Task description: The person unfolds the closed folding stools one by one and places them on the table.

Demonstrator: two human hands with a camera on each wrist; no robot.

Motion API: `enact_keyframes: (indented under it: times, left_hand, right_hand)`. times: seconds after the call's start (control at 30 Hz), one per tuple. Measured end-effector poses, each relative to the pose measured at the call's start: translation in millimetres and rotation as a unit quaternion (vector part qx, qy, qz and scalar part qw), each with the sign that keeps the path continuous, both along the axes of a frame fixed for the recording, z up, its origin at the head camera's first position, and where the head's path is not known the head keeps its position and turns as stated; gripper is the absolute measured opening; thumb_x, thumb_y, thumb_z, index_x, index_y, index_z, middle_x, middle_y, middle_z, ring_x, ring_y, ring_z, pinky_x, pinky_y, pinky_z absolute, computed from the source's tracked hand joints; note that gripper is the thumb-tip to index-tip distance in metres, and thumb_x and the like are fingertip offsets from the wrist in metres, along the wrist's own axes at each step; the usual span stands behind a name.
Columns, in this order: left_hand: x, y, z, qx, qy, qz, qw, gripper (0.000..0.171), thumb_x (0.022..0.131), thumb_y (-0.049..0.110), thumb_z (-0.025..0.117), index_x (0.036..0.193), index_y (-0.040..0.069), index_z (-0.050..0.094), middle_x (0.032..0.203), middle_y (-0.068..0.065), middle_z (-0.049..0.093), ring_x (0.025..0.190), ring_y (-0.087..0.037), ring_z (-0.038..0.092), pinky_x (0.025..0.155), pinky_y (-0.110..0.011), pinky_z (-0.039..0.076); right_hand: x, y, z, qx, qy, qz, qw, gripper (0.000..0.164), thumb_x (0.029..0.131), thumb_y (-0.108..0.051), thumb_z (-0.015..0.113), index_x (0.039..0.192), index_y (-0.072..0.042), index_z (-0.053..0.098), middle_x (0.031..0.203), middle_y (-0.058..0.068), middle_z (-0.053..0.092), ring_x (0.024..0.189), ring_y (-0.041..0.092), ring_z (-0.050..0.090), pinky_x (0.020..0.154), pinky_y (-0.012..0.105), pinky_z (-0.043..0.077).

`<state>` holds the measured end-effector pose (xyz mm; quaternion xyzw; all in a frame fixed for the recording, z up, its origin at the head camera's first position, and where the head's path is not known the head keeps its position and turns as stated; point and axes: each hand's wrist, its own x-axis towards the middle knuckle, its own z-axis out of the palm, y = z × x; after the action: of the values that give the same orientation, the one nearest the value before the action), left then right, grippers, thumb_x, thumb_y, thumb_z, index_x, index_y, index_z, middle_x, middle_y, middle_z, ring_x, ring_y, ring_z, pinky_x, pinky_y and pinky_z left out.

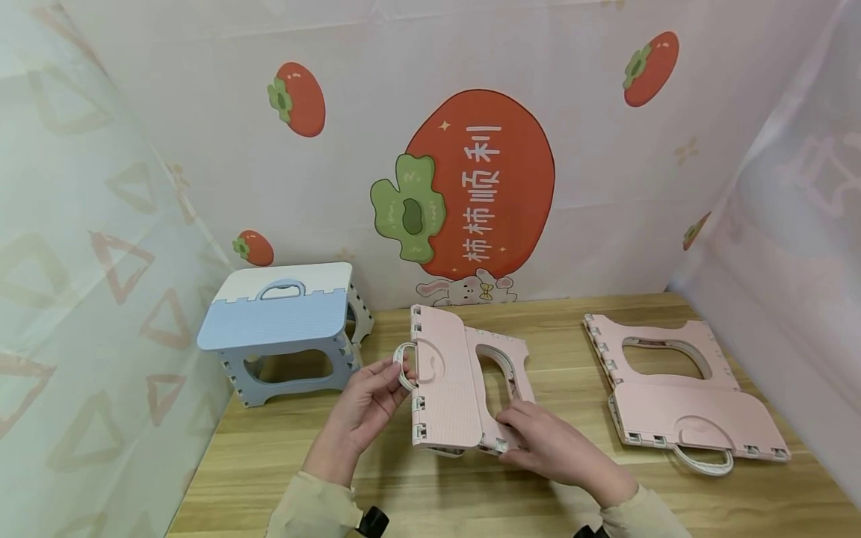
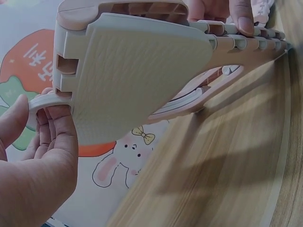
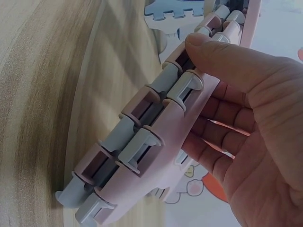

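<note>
A pink folding step stool (image 1: 449, 407), folded flat, is held tilted over the wooden table in the middle of the head view. My left hand (image 1: 366, 403) grips its white carry handle (image 2: 49, 100), fingers hooked through the loop. On the opposite side, my right hand (image 1: 554, 444) holds the leg panel, with the thumb laid over the hinged edge (image 3: 142, 118) and the fingers behind it. Pale hinge knuckles run in two rows along that edge in the right wrist view. The pale seat underside (image 2: 142, 71) faces the left wrist camera.
A blue and white step stool (image 1: 276, 321) stands unfolded at the back left of the table (image 1: 269, 463). Another pink folded stool (image 1: 699, 411) lies flat at the right, its white handle towards me. Printed cloth (image 1: 592, 246) hangs behind and at both sides.
</note>
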<state>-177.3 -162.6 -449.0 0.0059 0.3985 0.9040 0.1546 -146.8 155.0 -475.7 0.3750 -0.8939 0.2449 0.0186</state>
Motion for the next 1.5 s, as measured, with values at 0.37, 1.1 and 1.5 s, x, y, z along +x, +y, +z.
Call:
enact_keyframes:
  times: [0.37, 1.1, 1.5]
  left_hand:
    - [1.2, 2, 6.4, -0.003, 0.005, -0.003, 1.0, 0.021, 0.105, 0.001, 0.052, 0.124, -0.008, 0.057, 0.103, -0.009, 0.069, 0.091, -0.016, 0.071, 0.089, -0.025, 0.058]
    - [2.6, 5, 14.8, 0.004, 0.011, -0.006, 0.9999, 0.017, 0.106, 0.001, 0.051, 0.117, -0.004, 0.063, 0.103, -0.009, 0.069, 0.091, -0.017, 0.07, 0.089, -0.026, 0.058]
    - [2.5, 8, 22.3, 0.007, 0.025, -0.01, 0.9996, 0.018, 0.107, 0.003, 0.049, 0.115, -0.003, 0.064, 0.104, -0.01, 0.069, 0.091, -0.016, 0.07, 0.089, -0.025, 0.058]
  right_hand:
    - [0.9, 0, 0.2, -0.005, 0.014, 0.002, 1.0, 0.04, 0.082, -0.027, 0.087, 0.113, -0.012, 0.066, 0.099, -0.012, 0.051, 0.083, 0.002, 0.045, 0.071, 0.021, 0.046]
    - [1.2, 2, 1.8, -0.017, 0.011, 0.011, 1.0, 0.038, 0.083, -0.025, 0.086, 0.112, -0.012, 0.065, 0.097, -0.012, 0.051, 0.082, 0.001, 0.045, 0.071, 0.02, 0.046]
    - [2.1, 2, 3.2, -0.025, 0.008, 0.011, 1.0, 0.037, 0.083, -0.025, 0.086, 0.111, -0.014, 0.065, 0.097, -0.013, 0.05, 0.082, 0.001, 0.045, 0.07, 0.02, 0.044]
